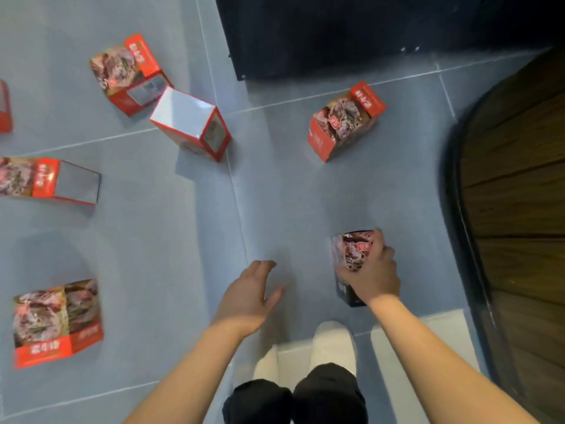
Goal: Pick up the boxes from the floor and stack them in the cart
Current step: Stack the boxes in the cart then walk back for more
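The right hand [371, 276] has its grip clamped on a dark box [351, 264] low over the grey tiled floor [171, 240]; the left hand [249, 296] hovers just left of that box, fingers apart (holding nothing); red boxes [189, 127] lie scattered farther left and beyond.

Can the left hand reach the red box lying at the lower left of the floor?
Probably yes: the open left hand holds nothing, and only bare grey tiled floor lies between it and the red printed cardboard box.
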`<state>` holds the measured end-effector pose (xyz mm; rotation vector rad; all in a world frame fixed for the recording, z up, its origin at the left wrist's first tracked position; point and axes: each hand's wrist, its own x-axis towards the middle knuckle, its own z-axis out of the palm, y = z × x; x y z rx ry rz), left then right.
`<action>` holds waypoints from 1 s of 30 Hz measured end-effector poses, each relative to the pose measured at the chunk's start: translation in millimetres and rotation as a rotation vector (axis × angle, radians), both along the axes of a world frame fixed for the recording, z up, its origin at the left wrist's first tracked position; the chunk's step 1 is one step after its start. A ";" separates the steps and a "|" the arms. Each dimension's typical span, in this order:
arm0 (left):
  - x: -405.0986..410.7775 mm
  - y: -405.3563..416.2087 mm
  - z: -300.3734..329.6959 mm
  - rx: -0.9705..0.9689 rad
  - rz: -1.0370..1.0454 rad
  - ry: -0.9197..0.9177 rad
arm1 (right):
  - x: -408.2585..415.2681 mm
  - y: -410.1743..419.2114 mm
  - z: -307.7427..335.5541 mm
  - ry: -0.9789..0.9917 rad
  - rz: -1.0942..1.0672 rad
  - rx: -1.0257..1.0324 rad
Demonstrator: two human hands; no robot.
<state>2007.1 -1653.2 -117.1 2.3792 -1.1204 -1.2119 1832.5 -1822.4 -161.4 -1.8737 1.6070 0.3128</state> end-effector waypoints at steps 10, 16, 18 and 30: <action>21.4 -26.9 81.2 -0.021 0.041 0.201 | 18.0 2.0 132.7 -0.345 0.341 0.356; 58.3 -56.8 113.8 -0.057 -0.106 0.202 | 59.5 -7.3 166.6 -0.420 0.528 0.381; 70.1 -59.0 109.9 -0.101 -0.098 0.147 | 71.8 -25.8 161.2 -0.364 0.631 0.420; 162.9 -69.5 -15.0 -0.191 0.045 -0.351 | 163.1 -189.8 19.3 -0.012 0.977 -0.323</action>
